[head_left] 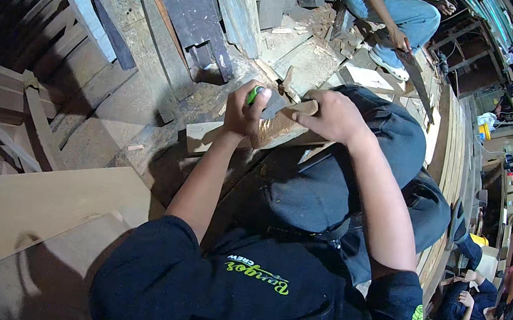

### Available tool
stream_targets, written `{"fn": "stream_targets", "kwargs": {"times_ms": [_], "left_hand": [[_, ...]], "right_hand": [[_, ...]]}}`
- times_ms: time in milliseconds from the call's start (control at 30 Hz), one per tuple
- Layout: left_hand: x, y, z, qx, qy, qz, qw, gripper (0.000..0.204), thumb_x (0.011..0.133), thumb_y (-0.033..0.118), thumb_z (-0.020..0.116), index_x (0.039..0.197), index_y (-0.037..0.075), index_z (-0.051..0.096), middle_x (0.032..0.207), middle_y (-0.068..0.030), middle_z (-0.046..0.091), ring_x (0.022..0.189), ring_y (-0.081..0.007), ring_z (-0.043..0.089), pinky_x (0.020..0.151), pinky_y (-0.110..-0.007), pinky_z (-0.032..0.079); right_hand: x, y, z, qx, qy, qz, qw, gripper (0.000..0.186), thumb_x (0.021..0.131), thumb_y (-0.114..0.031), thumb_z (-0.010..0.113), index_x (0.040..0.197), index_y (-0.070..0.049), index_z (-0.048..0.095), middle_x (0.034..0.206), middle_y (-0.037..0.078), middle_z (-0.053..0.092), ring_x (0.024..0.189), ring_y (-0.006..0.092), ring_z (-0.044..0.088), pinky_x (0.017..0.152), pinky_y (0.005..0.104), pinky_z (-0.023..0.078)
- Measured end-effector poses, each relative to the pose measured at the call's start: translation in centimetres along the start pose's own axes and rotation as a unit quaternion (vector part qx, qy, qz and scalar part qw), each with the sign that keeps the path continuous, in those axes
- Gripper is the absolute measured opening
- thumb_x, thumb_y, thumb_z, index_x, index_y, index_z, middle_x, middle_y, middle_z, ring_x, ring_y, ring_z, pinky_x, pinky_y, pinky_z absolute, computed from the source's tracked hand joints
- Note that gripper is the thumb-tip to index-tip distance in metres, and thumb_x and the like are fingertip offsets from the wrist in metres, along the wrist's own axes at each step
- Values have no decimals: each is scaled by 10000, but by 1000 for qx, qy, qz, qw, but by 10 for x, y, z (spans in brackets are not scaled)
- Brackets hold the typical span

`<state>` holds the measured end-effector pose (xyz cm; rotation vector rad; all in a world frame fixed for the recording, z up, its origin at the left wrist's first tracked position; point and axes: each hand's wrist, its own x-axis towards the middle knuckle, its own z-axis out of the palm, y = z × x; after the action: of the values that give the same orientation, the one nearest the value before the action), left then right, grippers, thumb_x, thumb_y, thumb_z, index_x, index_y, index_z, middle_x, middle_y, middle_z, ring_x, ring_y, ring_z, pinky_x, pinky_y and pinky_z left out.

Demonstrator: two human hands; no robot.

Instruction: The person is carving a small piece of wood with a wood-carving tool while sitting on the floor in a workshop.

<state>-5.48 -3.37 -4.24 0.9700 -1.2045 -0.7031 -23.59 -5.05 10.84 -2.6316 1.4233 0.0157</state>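
Hand tool [253, 96]: bright green on the handle, grey blade
Wood piece [280, 131]: golden tan, paler and darker in patches
Shirt [175, 282]: black, with lime-green and white chest print
Trousers [311, 200]: charcoal
Lower-left board [38, 208]: plain pale tan
Co-worker's jeans [420, 23]: faded light blue
Co-worker's shoe [388, 64]: white
Co-worker's long blade [423, 89]: grey
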Motion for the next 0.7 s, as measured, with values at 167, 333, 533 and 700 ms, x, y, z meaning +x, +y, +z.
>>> {"fn": "stream_targets", "kwargs": {"times_ms": [167,333,533,700], "left_hand": [[7,-13,-17,-11,31,48,998,351,857,352,637,787,18,554,667,-85,518,614,-181,509,587,-323,419],[7,-18,-26,-48,0,-3,999,299,895,301,602,782,29,550,649,-31,484,628,-102,460,579,-300,396],[0,8,2,31,-80,25,996,380,833,384,615,786,14,545,630,-101,526,595,-180,510,577,-343,427],[-3,5,-9,19,-57,-1,998,338,826,340,620,785,12,553,624,-119,533,584,-187,528,571,-348,436]], "right_hand": [[-27,-5,1,28,-12,-38,999,425,730,-288,754,1035,-28,611,912,208,656,893,394,629,782,455,497],[-60,-36,15,-30,33,-15,999,325,756,-202,698,989,-18,567,869,179,644,853,355,648,751,454,526],[-86,-51,26,-96,116,-26,988,333,799,-276,691,977,-29,555,850,152,640,828,326,644,846,453,478],[-80,-54,26,-56,114,-4,992,330,808,-312,691,920,-32,559,771,149,639,766,335,635,793,427,489]]}}
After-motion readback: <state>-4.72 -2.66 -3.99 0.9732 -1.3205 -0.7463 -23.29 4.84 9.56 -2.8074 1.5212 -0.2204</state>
